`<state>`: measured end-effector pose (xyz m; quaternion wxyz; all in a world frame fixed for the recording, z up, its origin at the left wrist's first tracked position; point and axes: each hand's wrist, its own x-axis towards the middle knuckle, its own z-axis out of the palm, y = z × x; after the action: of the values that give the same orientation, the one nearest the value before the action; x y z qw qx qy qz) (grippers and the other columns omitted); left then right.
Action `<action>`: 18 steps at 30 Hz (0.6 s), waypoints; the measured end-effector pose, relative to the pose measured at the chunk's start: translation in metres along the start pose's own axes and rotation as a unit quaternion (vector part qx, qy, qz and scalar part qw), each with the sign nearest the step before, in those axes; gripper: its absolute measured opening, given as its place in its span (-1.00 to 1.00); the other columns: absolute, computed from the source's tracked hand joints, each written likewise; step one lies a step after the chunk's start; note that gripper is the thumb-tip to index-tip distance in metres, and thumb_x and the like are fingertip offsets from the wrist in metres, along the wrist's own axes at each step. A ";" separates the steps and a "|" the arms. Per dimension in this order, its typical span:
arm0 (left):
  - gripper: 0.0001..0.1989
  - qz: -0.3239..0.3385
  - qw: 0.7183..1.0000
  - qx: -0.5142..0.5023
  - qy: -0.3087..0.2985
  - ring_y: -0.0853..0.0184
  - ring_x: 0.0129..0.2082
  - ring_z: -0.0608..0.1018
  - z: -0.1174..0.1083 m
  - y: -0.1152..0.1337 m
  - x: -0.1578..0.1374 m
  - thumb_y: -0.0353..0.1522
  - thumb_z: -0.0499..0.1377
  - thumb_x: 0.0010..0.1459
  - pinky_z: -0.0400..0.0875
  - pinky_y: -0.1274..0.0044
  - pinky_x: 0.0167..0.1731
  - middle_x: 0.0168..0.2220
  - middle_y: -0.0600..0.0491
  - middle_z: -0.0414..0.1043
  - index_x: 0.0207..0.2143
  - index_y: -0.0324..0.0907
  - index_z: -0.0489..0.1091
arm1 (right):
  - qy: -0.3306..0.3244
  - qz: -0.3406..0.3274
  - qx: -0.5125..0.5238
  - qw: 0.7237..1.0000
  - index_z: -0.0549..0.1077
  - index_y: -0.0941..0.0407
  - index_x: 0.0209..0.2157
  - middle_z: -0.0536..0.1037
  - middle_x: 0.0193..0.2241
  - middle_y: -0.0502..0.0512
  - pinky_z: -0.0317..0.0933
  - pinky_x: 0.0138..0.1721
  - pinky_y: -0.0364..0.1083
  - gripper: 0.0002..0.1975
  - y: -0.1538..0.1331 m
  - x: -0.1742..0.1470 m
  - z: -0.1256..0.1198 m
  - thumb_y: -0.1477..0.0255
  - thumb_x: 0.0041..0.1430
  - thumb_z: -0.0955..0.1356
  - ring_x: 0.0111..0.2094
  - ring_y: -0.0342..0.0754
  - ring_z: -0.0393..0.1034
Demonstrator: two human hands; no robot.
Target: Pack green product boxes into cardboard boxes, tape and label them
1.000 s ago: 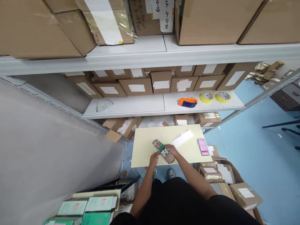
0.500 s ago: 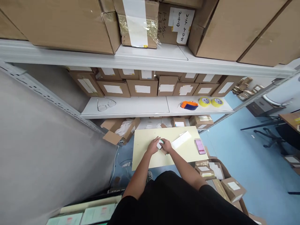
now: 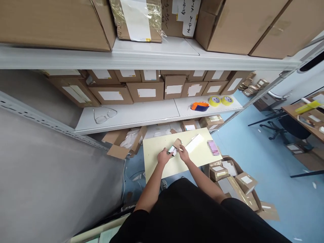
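Over the pale yellow board, my left hand [image 3: 164, 156] grips the near left side of a small white box [image 3: 173, 149] with a dark green edge. A small brown cardboard piece [image 3: 178, 142] stands against its far side; whether it is a flap of the box or a separate piece I cannot tell. My right hand [image 3: 184, 155] is at the box's right side, fingers closed around its edge or the brown piece. A long white paper strip [image 3: 194, 143] lies to the right of my hands, and a pink blurred-out item [image 3: 214, 147] lies beyond it.
Above the board [image 3: 154, 162], a shelf holds eyeglasses [image 3: 105, 115], an orange and blue tape dispenser [image 3: 199, 106] and two yellow tape rolls [image 3: 214, 101]. Labelled cartons [image 3: 146, 92] line its back. An open carton [image 3: 131, 141] sits at left. A large box [image 3: 257, 199] of parcels stands at right.
The small box has turned in my hands, and the brown piece now shows at its far side. My hands are farther apart. The whole view has shifted a little.
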<state>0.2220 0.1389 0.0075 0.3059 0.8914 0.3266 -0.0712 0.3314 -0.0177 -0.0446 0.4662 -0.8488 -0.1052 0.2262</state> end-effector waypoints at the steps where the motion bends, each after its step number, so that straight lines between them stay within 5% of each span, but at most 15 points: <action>1: -0.58 0.000 1.000 0.001 0.001 0.07 -0.11 0.66 0.002 0.001 -0.002 0.01 0.23 0.22 0.37 0.45 -0.18 -0.19 -0.13 0.65 -0.10 -0.11 0.44 | -0.012 0.006 0.010 1.000 0.35 0.00 0.24 0.55 0.13 0.15 0.41 0.08 0.07 -0.47 -0.001 0.000 0.005 0.21 0.27 0.30 0.00 0.09 0.56; 7: -0.71 -0.015 0.999 -0.038 0.029 0.11 -0.15 0.66 0.010 0.002 -0.013 -0.08 0.18 0.29 0.38 0.47 -0.16 -0.27 -0.07 0.65 -0.17 -0.10 0.48 | -0.015 -0.023 -0.013 1.000 0.41 -0.01 0.18 0.61 0.05 0.07 0.37 0.10 0.01 -0.53 -0.016 0.011 0.025 0.27 0.25 0.30 -0.03 0.03 0.54; 9: -0.72 -0.026 0.995 -0.084 0.040 0.13 -0.15 0.66 0.012 -0.002 -0.014 -0.18 0.14 0.32 0.39 0.47 -0.15 -0.23 -0.05 0.65 -0.02 -0.11 0.46 | -0.043 0.015 -0.017 0.999 0.46 0.02 0.15 0.62 0.01 0.10 0.34 0.14 0.03 -0.54 -0.023 0.020 0.025 0.25 0.24 0.33 0.01 0.06 0.52; 13: -0.36 -0.032 0.986 -0.155 0.046 0.11 -0.08 0.65 0.012 -0.014 -0.011 -0.27 0.12 0.33 0.43 0.42 -0.07 -0.02 -0.14 0.62 0.41 -0.18 0.10 | -0.128 0.063 0.002 0.990 0.59 0.07 -0.08 0.67 -0.11 0.14 0.38 0.06 0.05 -0.61 -0.031 0.030 0.020 0.10 0.25 0.34 -0.06 0.10 0.55; 15: -0.29 0.006 0.983 -0.170 0.065 0.11 0.08 0.60 0.011 -0.021 -0.008 -0.29 0.09 0.35 0.43 0.38 0.04 0.29 -0.19 0.40 0.48 -0.12 -0.03 | -0.146 0.065 0.010 0.987 0.60 0.08 -0.07 0.67 -0.11 0.13 0.41 0.02 0.03 -0.58 -0.032 0.029 0.017 0.08 0.24 0.36 -0.07 0.08 0.56; 18: -0.36 0.096 0.980 -0.160 0.068 0.08 0.30 0.41 0.006 -0.030 0.000 -0.38 0.04 0.34 0.37 0.34 0.19 0.53 -0.03 -0.10 0.45 0.01 0.13 | -0.139 0.047 0.001 0.989 0.49 0.05 0.15 0.64 0.00 0.12 0.40 0.07 0.05 -0.41 -0.030 0.021 0.014 0.16 0.10 0.47 0.00 0.09 0.53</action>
<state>0.2039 0.1530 -0.0123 0.4275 0.8607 0.2670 0.0723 0.3444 0.0172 -0.0315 0.4372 -0.8123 -0.1291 0.3638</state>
